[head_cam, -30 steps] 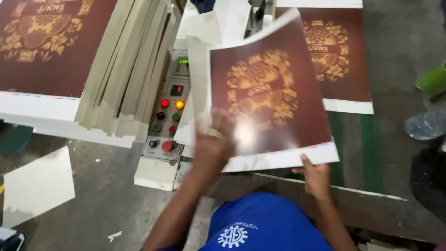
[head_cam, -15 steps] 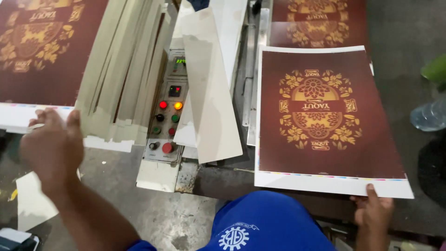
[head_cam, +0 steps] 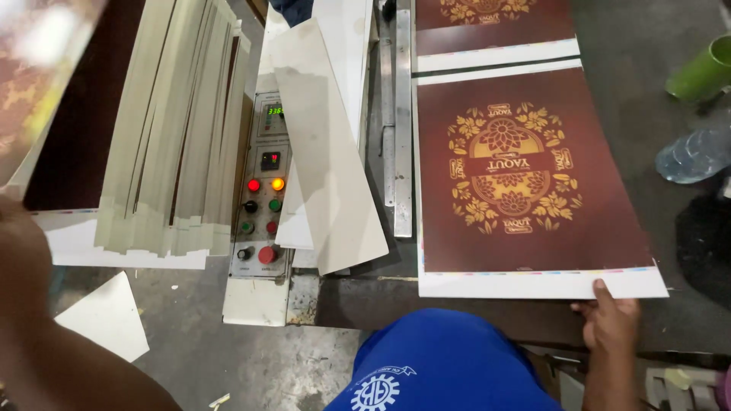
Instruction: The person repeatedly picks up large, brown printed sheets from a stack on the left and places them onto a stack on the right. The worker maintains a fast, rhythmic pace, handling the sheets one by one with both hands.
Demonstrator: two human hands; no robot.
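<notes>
Printed sheet (head_cam: 525, 183), maroon with gold ornament: flat on the machine bed, squared to the metal rail (head_cam: 402, 129); right hand (head_cam: 609, 323) pinching its near white margin; left hand (head_cam: 19, 251) blurred, grip indiscernible.

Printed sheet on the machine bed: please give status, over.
Right hand pinches printed sheet at near edge. Left hand lifted beside sheet stack, grip unclear. Nothing on sheet.
</notes>
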